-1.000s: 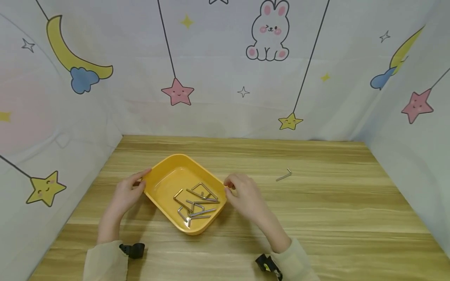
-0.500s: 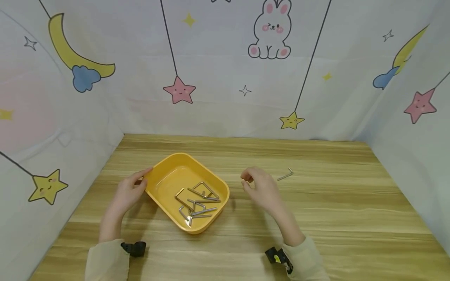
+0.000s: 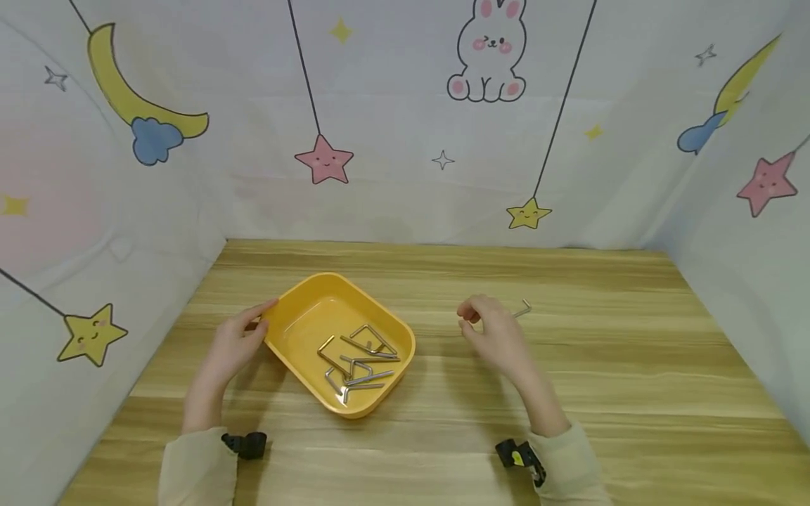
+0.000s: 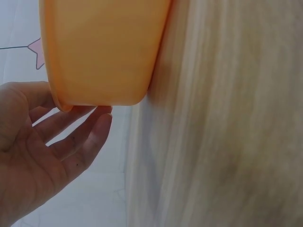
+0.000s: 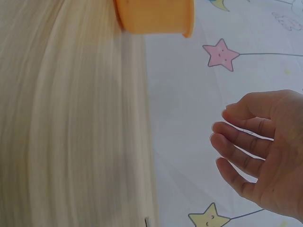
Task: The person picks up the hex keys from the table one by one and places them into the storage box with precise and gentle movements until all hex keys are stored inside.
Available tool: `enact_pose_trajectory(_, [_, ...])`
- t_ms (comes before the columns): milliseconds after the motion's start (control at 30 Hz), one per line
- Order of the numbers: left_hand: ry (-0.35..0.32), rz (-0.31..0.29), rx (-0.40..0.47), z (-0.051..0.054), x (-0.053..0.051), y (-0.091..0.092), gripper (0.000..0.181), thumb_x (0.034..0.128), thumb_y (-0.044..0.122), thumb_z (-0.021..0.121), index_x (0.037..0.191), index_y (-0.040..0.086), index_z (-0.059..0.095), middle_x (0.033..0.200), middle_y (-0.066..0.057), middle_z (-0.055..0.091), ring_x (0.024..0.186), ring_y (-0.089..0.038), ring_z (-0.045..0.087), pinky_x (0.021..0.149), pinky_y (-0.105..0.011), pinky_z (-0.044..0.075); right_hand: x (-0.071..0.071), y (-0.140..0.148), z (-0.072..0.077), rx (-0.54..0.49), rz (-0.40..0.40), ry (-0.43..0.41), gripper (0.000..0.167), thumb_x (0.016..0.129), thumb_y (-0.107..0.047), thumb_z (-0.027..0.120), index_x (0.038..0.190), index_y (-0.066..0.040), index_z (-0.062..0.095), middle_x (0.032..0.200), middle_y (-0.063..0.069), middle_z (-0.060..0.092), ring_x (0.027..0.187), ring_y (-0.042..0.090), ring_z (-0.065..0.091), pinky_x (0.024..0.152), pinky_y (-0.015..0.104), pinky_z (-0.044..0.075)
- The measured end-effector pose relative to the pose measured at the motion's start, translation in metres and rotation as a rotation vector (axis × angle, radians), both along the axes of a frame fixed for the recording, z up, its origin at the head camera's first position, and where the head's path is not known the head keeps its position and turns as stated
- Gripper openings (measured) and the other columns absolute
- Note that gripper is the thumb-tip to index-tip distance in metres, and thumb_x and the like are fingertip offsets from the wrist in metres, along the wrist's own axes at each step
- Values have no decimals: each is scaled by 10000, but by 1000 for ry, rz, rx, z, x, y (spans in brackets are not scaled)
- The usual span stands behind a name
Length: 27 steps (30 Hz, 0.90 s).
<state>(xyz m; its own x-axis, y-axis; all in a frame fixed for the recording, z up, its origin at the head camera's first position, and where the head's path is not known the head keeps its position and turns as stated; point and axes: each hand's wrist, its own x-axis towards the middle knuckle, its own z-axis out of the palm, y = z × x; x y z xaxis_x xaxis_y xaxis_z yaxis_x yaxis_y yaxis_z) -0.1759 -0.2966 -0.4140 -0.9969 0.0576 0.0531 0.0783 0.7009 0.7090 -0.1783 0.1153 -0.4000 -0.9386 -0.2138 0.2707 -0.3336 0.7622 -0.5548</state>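
Observation:
A yellow plastic bin (image 3: 304, 309) rests on the table with several L-shaped metal hex keys (image 3: 357, 376) at its near right end. My left hand (image 3: 230, 344) holds the bin's left corner, the thumb and fingers to either side of it. In the left wrist view the fingertips (image 4: 104, 118) meet the bin's outer wall (image 4: 102, 56), and the thumb tip is hidden at the rim. To the right of the bin my right hand (image 3: 496, 334) hovers with loosely bent fingers and nothing in them. Just behind it lies a single hex key (image 3: 524, 309), partly covered by the hand.
The wood-grain table (image 3: 633, 365) reaches to a white cloth (image 3: 392, 211) at the back and both sides, printed with stars, moons and a rabbit. Black wrist cameras sit at both cuffs.
My right hand has let go of the bin's right corner and moved right, closer to the loose hex key. My left hand stays at the left corner.

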Motion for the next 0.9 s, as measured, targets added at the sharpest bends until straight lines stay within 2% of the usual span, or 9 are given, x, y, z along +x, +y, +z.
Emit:
enact_pose_trajectory(267, [-3, 14, 3, -3, -1, 0, 422, 1006, 123, 439, 1424, 75, 471, 1433, -280, 451, 1146, -478, 546, 863, -491, 525, -4, 19, -8, 48, 12, -9, 108, 869, -92, 658, 973, -64, 662, 918, 44, 650, 879, 199, 582, 774, 347, 487])
enact_pose_trajectory(467, [1, 13, 0, -2, -2, 0, 419, 1002, 112, 443, 1418, 71, 479, 1427, -278, 458, 1144, -479, 549, 842, -461, 532, -9, 40, -17, 172, 57, 19, 130, 844, -54, 673, 973, -50, 658, 908, 59, 648, 860, 210, 578, 750, 368, 494])
enact_pose_trajectory(533, [-1, 13, 0, -2, -2, 0, 419, 1003, 111, 444, 1419, 71, 477, 1428, -279, 457, 1145, -478, 548, 837, -452, 534, -13, 49, -20, 216, 81, 41, 152, 820, -29, 689, 967, -43, 655, 900, 69, 648, 859, 219, 582, 827, 428, 508])
enact_pose_trajectory(633, [-1, 13, -2, -1, -3, 0, 420, 1003, 112, 446, 1420, 72, 475, 1428, -281, 455, 1143, -476, 550, 830, -443, 537, -18, 60, -24, 271, 111, 69, 191, 784, -2, 701, 963, -48, 650, 896, 76, 646, 863, 233, 589, 833, 463, 505])
enact_pose_trajectory(700, [-1, 12, -4, -1, -3, 0, 420, 1003, 114, 447, 1420, 72, 476, 1428, -282, 456, 1141, -475, 552, 824, -434, 537, -21, 66, -26, 303, 127, 86, 205, 771, 12, 689, 960, -55, 647, 889, 73, 640, 864, 237, 588, 817, 466, 500])
enact_pose_trajectory(767, [-2, 10, -5, -1, -3, 0, 420, 1003, 118, 446, 1420, 72, 476, 1427, -283, 456, 1140, -473, 553, 810, -417, 535, -25, 71, -28, 331, 141, 107, 212, 763, 21, 673, 957, -62, 649, 887, 69, 645, 860, 241, 595, 734, 422, 491])
enact_pose_trajectory(900, [-9, 6, -3, -1, -3, 0, 423, 1008, 136, 440, 1425, 75, 468, 1430, -282, 452, 1142, -467, 553, 793, -382, 531, -30, 77, -30, 379, 155, 130, 231, 748, 50, 631, 948, -64, 657, 888, 57, 654, 853, 244, 606, 705, 413, 495])
